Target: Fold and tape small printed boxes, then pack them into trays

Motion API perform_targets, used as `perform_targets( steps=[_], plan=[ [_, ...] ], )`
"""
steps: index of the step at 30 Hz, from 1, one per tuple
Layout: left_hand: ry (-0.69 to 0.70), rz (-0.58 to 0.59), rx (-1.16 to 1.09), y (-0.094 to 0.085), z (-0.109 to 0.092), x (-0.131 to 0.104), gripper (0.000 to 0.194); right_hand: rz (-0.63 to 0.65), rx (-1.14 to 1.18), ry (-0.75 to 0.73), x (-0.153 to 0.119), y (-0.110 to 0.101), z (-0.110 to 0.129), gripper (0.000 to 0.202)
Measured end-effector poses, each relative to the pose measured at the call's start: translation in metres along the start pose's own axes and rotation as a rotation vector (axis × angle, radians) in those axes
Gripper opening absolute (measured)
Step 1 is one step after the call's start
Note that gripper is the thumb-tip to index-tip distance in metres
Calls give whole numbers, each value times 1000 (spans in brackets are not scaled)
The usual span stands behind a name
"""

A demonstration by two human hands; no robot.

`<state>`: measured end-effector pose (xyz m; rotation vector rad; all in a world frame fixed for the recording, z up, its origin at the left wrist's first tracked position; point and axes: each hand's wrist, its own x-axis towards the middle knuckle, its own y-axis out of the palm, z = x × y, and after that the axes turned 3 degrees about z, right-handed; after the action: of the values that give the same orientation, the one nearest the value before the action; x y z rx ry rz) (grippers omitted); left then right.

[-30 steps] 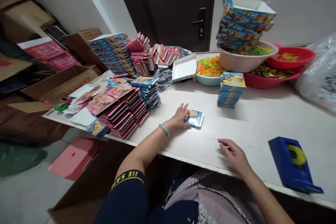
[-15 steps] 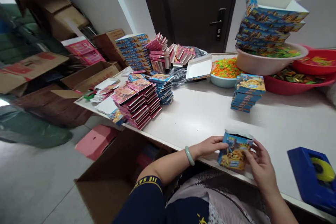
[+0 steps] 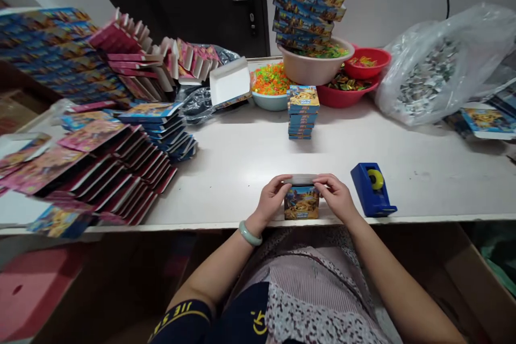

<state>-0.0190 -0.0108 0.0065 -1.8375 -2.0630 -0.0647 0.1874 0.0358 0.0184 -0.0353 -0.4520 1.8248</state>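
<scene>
A small printed cardboard box [image 3: 301, 205], blue and yellow, stands upright at the table's front edge. Its pale top flap [image 3: 301, 178] is raised above the printed front. On the flap's left end, my left hand [image 3: 271, 199] is closed, thumb and fingers pinching near the corner. Opposite it, my right hand [image 3: 337, 196] pinches the right end in the same way. Just beyond them rises a neat stack of matching boxes [image 3: 302, 113]. To the right of my right hand sits a blue tape dispenser [image 3: 373, 193] with a yellow core.
Piles of pink boxes [image 3: 100, 166] and blue boxes [image 3: 165, 129] crowd the table's left. Along the back are a light-blue bowl [image 3: 270, 101] of colourful pieces, a beige basin [image 3: 316, 67] bearing box trays, red basins [image 3: 342, 98] and a clear plastic bag [image 3: 431, 64] of small packets.
My view has swung to the right, bringing the plastic bag into sight. Both hands have shifted from the box's sides to its top flap, and the box now stands more upright.
</scene>
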Motion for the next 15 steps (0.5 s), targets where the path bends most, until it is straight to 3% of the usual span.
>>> perform_targets(
  steps=[2, 7, 9, 13, 15],
  plan=[
    [-5, 33, -53, 0, -3, 0, 25, 2, 85, 32, -1, 0, 1, 29],
    [279, 232, -17, -8, -9, -6, 14, 173, 4, -150, -14, -9, 12, 19],
    [248, 218, -7, -7, -13, -7, 14, 198, -35, -164, -16, -10, 18, 15],
    [88, 130, -1, 1, -20, -4, 11, 124, -69, -89, -14, -4, 28, 15],
    [127, 133, -2, 0, -20, -3, 11, 107, -83, -89, -15, -4, 30, 17]
  ],
)
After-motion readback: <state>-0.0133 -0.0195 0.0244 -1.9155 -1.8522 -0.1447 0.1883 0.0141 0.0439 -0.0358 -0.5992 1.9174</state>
